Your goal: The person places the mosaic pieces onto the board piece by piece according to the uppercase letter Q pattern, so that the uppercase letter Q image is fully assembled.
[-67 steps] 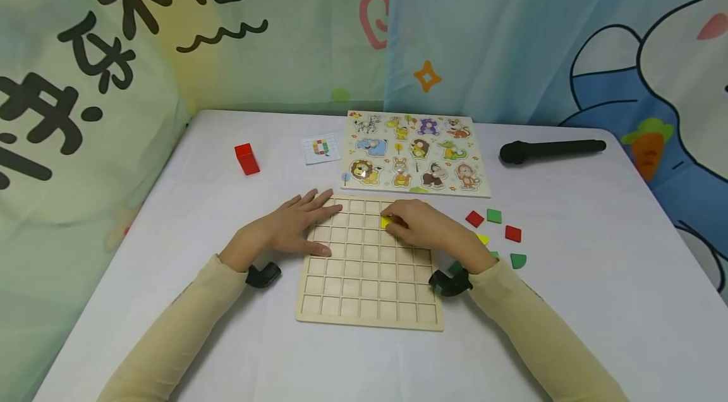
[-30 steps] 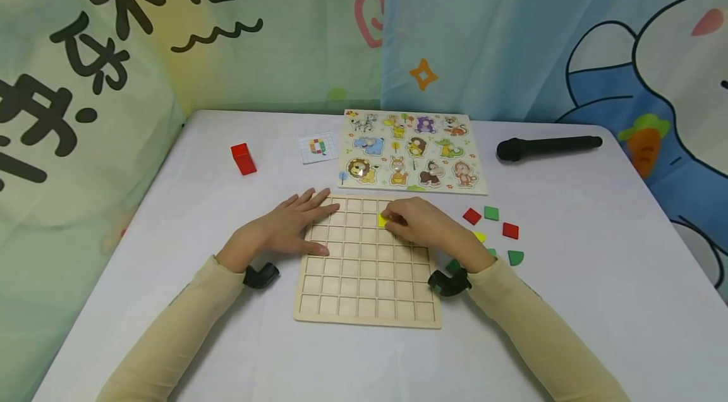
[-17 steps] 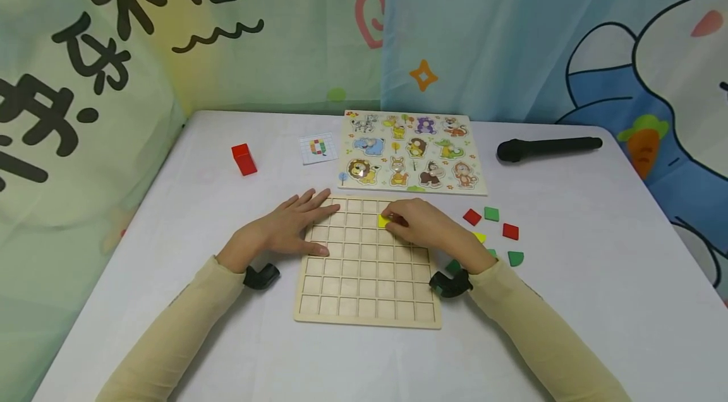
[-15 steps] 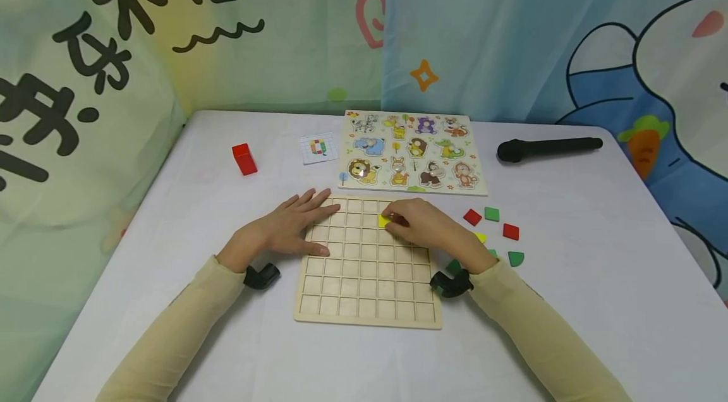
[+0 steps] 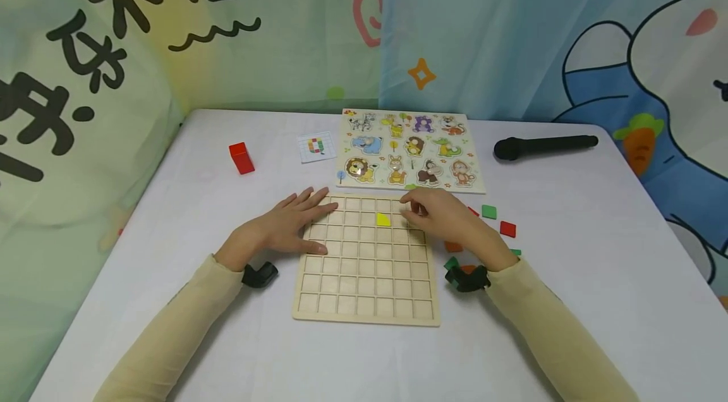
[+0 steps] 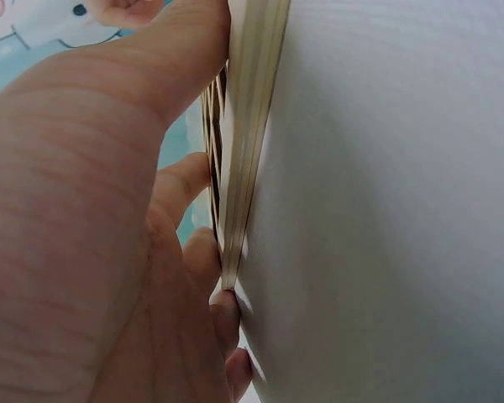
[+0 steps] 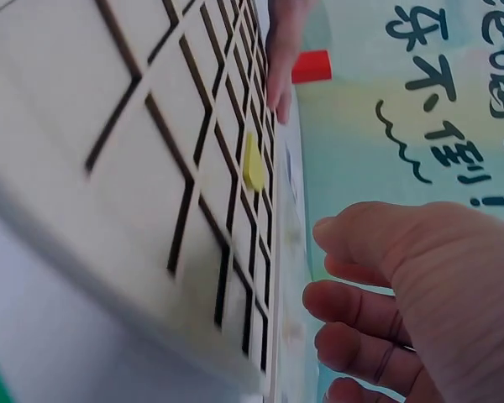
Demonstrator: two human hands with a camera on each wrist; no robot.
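**Yellow tile (image 5: 382,220) in the grid board (image 5: 366,288), right hand (image 5: 440,212) nearest**

The yellow tile lies in a cell of the grid board, one row in from the far edge and right of the board's middle. It has one rounded corner and no clear long axis; whether it sits flush is hard to tell. It lies just to the left of the right hand's fingertips, which are over the board's far right part. The right hand is loosely curled, thumb and fingers a little apart, with nothing visible between them.

The left hand (image 5: 284,228), farther from the tile, rests with fingers spread on the board's left side towards the far edge, gripping nothing.

Right of the board lie loose pieces, among them a green tile (image 5: 489,212), a red tile (image 5: 508,229) and an orange tile (image 5: 453,246); the right arm hides some. Beyond the board are a pattern card (image 5: 316,147) and an animal puzzle (image 5: 383,158); beyond and left, a red block (image 5: 241,158); beyond and right, a black microphone (image 5: 546,146).
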